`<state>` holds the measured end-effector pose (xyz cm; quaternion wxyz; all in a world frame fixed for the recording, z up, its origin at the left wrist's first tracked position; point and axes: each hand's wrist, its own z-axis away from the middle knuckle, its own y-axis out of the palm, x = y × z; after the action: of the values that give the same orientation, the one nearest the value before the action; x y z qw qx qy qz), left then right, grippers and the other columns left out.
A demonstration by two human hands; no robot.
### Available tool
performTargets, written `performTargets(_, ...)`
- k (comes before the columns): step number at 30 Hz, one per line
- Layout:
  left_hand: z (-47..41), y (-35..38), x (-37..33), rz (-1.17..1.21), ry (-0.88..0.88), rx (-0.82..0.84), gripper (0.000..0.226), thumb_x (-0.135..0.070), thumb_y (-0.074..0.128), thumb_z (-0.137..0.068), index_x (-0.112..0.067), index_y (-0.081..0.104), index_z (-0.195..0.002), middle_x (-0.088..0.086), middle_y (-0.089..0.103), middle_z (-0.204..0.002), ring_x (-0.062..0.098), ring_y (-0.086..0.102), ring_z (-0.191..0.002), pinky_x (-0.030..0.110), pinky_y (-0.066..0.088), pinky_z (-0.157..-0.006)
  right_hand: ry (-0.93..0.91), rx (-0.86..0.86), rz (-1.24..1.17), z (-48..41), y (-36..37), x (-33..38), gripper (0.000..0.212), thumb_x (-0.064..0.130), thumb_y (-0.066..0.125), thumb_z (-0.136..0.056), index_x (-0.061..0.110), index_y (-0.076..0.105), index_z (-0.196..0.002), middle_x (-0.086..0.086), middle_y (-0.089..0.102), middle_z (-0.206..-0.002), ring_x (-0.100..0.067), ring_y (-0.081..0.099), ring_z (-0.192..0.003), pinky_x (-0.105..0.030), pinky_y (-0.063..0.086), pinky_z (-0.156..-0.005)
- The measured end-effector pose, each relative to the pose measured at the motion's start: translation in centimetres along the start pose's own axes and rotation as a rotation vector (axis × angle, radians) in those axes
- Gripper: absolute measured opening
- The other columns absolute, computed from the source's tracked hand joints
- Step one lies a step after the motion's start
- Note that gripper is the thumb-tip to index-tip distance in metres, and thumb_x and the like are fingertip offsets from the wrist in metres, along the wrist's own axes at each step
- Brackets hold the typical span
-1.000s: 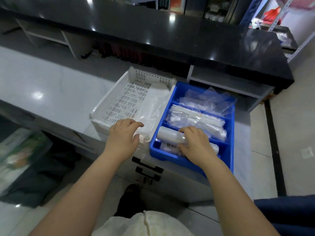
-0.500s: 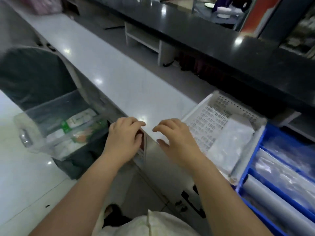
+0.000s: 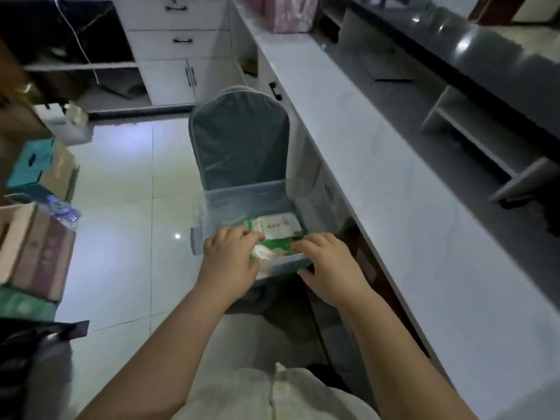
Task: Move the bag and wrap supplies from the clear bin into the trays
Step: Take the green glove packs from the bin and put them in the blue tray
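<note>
A clear bin (image 3: 242, 198) sits on a grey covered chair (image 3: 239, 147) beside the counter. Inside it lie green and white packets (image 3: 277, 230). My left hand (image 3: 231, 262) reaches over the bin's near rim, fingers curled onto the packets' left side. My right hand (image 3: 328, 265) hovers over the near right corner, fingers spread and touching the packets' right edge. Whether either hand has a firm hold is unclear. The trays are out of view.
A long pale counter (image 3: 394, 183) runs along the right, with a dark raised ledge (image 3: 485, 56) behind it. Cardboard boxes (image 3: 36, 247) stack at the left on the tiled floor (image 3: 127, 207). White cabinets (image 3: 178, 50) stand at the back.
The view has swung left from the white and blue trays to the clear bin on the chair. Both hands left the trays and counter edge and now reach into the bin.
</note>
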<state>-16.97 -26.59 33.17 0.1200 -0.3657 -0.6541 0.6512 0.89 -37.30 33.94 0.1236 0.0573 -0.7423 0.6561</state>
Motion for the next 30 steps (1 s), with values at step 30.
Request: performTargets(30, -26.9, 35.1, 13.9, 0.012, -0.268, 0.706, 0.074, -0.026, 0.063, -0.082, -0.024, 0.027, -0.146, 0.011, 0.028, -0.152, 0.031, 0.027, -0.135, 0.046, 0.031, -0.104, 0.417, 0.499, -0.276, -25.7, 30.3, -22.9, 0.035, 0.004, 0.065, -0.074, 0.01, 0.064, -0.109, -0.012, 0.061, -0.112, -0.033, 0.051, -0.107, -0.037, 0.044, -0.089)
